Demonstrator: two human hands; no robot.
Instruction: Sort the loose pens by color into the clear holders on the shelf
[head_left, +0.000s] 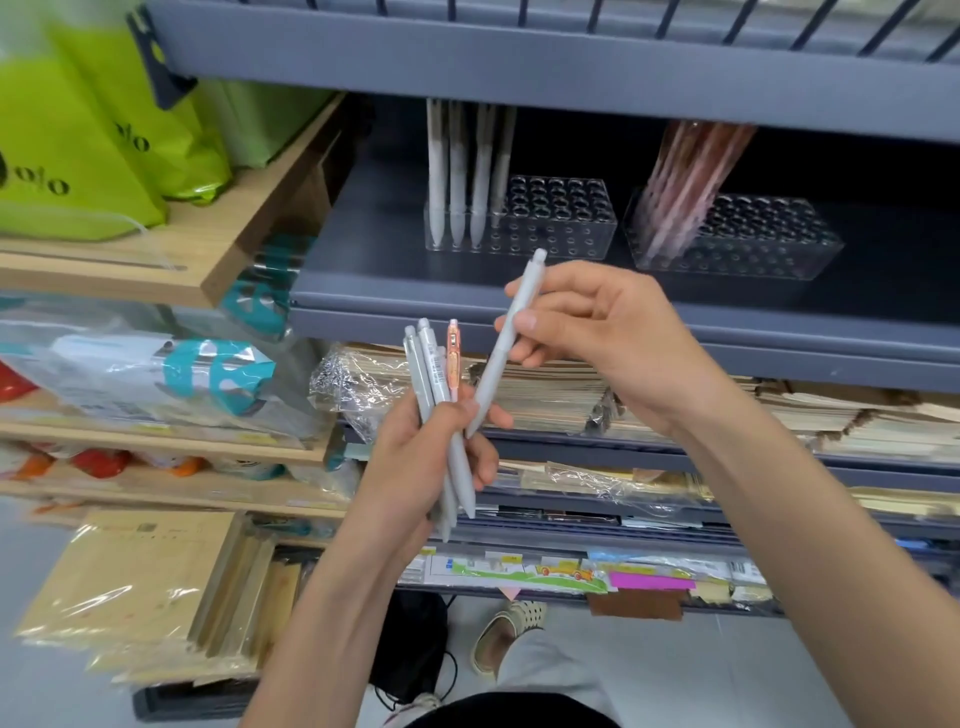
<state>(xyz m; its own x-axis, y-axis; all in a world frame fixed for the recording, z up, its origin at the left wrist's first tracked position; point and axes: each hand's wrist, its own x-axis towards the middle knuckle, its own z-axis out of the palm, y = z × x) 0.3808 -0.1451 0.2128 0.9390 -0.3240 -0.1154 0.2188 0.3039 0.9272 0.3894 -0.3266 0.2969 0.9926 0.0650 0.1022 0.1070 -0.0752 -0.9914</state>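
My left hand (415, 457) grips a bundle of pens (434, 384), several grey ones and one orange pen (453, 358), held upright below the shelf. My right hand (597, 332) pinches a single grey pen (506, 343), tilted with its tip down near the bundle. On the grey shelf (363, 280) stand two clear holders. The left holder (550, 223) has several grey pens (457, 171) in its left end. The right holder (753, 239) has several pink pens (685, 176) leaning in its left end.
The shelf above (467, 62) overhangs the holders closely. Green bags (78, 145) lie on a wooden shelf at left. Stacks of paper goods and wrapped packs (571, 395) fill the shelves below. Brown envelopes (145, 587) lean at lower left.
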